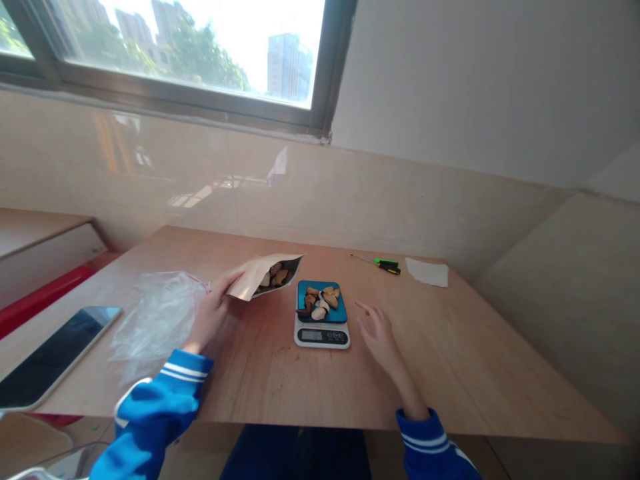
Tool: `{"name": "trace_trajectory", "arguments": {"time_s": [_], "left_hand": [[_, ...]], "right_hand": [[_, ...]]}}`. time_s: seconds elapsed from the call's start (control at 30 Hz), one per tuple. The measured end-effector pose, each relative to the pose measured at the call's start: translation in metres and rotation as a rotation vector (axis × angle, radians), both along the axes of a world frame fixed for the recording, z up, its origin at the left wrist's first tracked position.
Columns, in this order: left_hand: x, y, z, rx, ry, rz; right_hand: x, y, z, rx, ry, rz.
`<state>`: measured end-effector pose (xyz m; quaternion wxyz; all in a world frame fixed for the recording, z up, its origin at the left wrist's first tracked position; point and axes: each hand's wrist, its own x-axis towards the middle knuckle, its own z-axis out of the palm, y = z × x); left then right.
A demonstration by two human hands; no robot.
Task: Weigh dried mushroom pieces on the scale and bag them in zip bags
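Note:
My left hand [213,312] grips a light brown paper bag [250,275], tilted with its open mouth toward the right; brown dried pieces [277,274] show inside. Right of the bag, a small white scale [322,335] with a blue top stands on the wooden table [250,373]. Several brown and pale dried pieces [321,302] lie on its blue plate. The scale's display is lit, but its digits are too small to read. My right hand [375,330] is just right of the scale, fingers apart, holding nothing.
At the left are a crumpled clear plastic bag [153,320] and a dark-screened tablet [55,357]. Behind the scale to the right lie two screwdrivers [386,265] and a piece of white paper [427,273]. A tiled wall [400,207] and window border the table's back.

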<state>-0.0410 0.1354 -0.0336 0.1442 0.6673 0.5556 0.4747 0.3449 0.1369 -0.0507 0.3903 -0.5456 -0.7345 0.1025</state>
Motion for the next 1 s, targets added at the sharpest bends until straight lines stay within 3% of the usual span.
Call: {"name": "trace_trajectory", "arguments": {"time_s": [0.17,0.27,0.4,0.57,0.67,0.77,0.83,0.9,1.0], "left_hand": [[0.004,0.005,-0.003,-0.010,0.017,0.015],[0.007,0.012,-0.009,-0.017,0.066,0.013],[0.008,0.023,-0.019,-0.044,0.139,0.000],[0.007,0.034,-0.027,-0.073,0.300,0.017],[0.012,0.026,-0.023,-0.079,0.341,0.011],[0.017,0.003,-0.013,-0.018,0.398,0.037],[0.016,-0.015,-0.005,0.060,0.438,0.136],[0.009,-0.029,-0.001,0.083,0.470,0.346],[-0.010,-0.038,-0.003,-0.059,0.521,0.547]], "right_hand": [[0.028,-0.029,-0.032,-0.083,0.257,-0.101],[0.033,-0.041,-0.043,-0.087,0.339,-0.143],[0.032,-0.045,-0.044,-0.059,0.373,-0.218],[0.030,-0.044,-0.040,-0.023,0.283,-0.203],[0.030,-0.045,-0.039,-0.003,0.262,-0.197],[0.030,-0.047,-0.039,0.008,0.262,-0.197],[0.029,-0.048,-0.038,0.014,0.263,-0.202],[0.029,-0.048,-0.039,0.019,0.259,-0.207],[0.028,-0.047,-0.039,0.020,0.250,-0.207]]}}
